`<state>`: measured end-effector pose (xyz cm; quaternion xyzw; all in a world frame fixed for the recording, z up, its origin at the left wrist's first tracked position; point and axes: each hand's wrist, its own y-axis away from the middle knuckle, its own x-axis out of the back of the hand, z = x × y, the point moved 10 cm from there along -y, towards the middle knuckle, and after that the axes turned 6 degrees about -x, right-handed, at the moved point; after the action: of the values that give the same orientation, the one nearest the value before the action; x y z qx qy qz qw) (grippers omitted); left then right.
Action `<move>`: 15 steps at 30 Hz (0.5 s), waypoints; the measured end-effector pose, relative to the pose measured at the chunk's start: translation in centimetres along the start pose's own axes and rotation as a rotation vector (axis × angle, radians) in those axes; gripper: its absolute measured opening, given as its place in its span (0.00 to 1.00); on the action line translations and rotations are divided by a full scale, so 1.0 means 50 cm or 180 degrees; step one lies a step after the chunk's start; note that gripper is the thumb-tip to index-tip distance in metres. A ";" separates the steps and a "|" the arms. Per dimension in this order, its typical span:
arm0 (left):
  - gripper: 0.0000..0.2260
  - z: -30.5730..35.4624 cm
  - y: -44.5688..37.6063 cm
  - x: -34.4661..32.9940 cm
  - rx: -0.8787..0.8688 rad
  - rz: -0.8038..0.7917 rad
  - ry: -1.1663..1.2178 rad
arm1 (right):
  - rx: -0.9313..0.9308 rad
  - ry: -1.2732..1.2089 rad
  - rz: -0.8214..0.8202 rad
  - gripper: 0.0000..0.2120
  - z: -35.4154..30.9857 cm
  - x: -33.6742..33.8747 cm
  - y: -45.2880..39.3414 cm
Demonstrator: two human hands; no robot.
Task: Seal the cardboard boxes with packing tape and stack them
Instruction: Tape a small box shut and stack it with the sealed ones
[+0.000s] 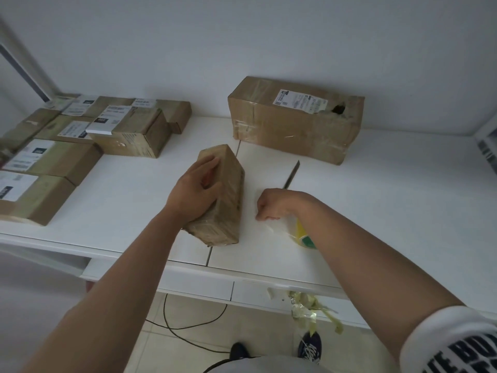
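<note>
Progress looks about midway, judging by the layout: a small cardboard box (219,195) is stood on the white table (390,211) near the front edge, with shiny tape wrap already visible on its near end, and it's gripped from the left side by the left hand (197,188), fingers curled over the top. A tape roll (302,234) is held under the right hand (271,204); that grip is curled in tight, seemingly pinching the loose tape end, though what's pinched can't be made out for sure. A bunch of labelled boxes (67,146) is parked at the left, one on top of others, so some stacking seems done. A big box (295,119) with a hole in it is sat at the back, looks taped. A blade (291,175) is lying just behind the right hand, worth minding. Plenty of open table is left to the right; the front edge is close, with tape scraps (312,309) dangling off it.
</note>
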<state>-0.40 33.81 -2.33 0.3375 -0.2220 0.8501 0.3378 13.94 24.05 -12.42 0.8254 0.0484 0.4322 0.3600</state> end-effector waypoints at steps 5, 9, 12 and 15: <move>0.27 -0.007 0.007 -0.012 -0.0065 -0.0213 -0.0624 | -0.0162 0.0138 0.0158 0.13 0.014 0.000 -0.014; 0.28 -0.009 0.011 -0.015 -0.0143 -0.0224 -0.0669 | -0.0140 0.0353 0.0357 0.17 0.013 0.010 -0.018; 0.29 -0.002 0.017 -0.021 -0.0162 -0.0255 -0.0755 | -0.0153 0.0616 0.0531 0.19 0.009 0.015 -0.021; 0.31 0.002 0.020 -0.028 -0.0079 -0.0430 -0.0896 | -0.0277 0.0800 0.0670 0.23 0.014 0.027 -0.015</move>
<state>-0.33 32.48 -3.42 0.4633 -0.2544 0.7670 0.3639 15.47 24.74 -12.24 0.7490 -0.0124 0.5690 0.3393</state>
